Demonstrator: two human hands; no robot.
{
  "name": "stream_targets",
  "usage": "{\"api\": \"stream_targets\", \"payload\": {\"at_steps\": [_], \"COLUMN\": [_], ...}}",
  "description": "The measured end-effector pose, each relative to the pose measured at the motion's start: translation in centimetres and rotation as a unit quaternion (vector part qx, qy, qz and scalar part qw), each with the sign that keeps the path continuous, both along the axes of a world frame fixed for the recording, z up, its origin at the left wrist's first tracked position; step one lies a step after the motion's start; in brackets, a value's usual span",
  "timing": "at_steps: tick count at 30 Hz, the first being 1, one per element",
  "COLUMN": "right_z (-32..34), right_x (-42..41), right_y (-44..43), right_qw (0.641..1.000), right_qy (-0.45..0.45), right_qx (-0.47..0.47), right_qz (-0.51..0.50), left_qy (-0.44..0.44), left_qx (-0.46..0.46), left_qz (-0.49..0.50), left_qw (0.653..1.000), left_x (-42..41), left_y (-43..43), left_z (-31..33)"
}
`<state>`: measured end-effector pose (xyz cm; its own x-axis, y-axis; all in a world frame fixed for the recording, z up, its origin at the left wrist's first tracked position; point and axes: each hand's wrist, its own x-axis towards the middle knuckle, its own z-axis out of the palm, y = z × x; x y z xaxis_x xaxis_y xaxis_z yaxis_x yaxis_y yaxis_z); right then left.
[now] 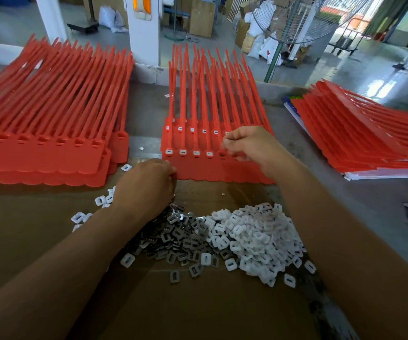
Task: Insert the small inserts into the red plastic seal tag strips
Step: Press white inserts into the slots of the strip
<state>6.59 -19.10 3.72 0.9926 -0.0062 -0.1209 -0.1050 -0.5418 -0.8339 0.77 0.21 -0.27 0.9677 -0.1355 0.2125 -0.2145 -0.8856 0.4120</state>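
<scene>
Matt red plastic strips (212,133), white plastic and grey metal inserts (222,236), brown cardboard (198,310).

Three stacks of red seal strips lie side by side: a left stack (51,153), a middle stack (212,170) and a right stack (369,143). On the middle stack, a near row (195,152) shows four fitted white inserts, and a back row (192,130) shows five plainly, with a sixth half hidden. Two loose heaps of inserts, a grey heap (178,239) and a white heap (254,236), are each too many to count, and two hands, a left hand (146,185) and a right hand (249,143), are in view.
</scene>
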Motion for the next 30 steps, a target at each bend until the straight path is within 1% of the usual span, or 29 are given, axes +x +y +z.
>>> {"api": "stream_targets", "payload": {"at_steps": [3,7,8,11,12,15,20,26,30], "right_z": [0.7,1.2,1.3,1.2,1.1,0.8,0.5,-0.1,-0.2], "right_x": [-1.4,-3.7,-4.2,-5.4,-5.7,-6.3,-6.8,-6.6,-6.6], "right_y": [-1.1,-2.1,-2.3,-2.9,-3.1,-3.5,-3.8,-3.4,-3.6], "right_qw": [0.998,0.989,0.985,0.964,0.959,0.959,0.957,0.954,0.959], "right_qy": [0.003,0.036,0.042,0.044,0.047,0.057,0.076,0.066,0.069], "right_qx": [-0.026,-0.082,-0.103,-0.207,-0.226,-0.226,-0.212,-0.225,-0.207], "right_qz": [0.05,0.118,0.131,0.163,0.166,0.162,0.184,0.186,0.182], "left_qy": [-0.001,-0.008,-0.009,-0.011,-0.011,-0.012,-0.012,-0.012,-0.012], "left_qx": [-0.008,-0.008,-0.008,-0.008,-0.008,-0.003,-0.002,-0.002,0.0], "left_qz": [0.002,0.002,0.003,0.005,0.005,0.005,0.004,0.005,0.003], "left_qw": [1.0,1.0,1.0,1.0,1.0,1.0,1.0,1.0,1.0], "left_x": [0.0,0.0,-0.1,-0.1,0.0,0.0,0.0,-0.1,-0.1], "left_y": [0.0,0.0,0.0,0.0,0.0,0.0,0.0,0.0,0.0], "left_z": [0.0,-0.2,-0.2,-0.2,-0.2,-0.2,-0.2,-0.1,-0.1]}}
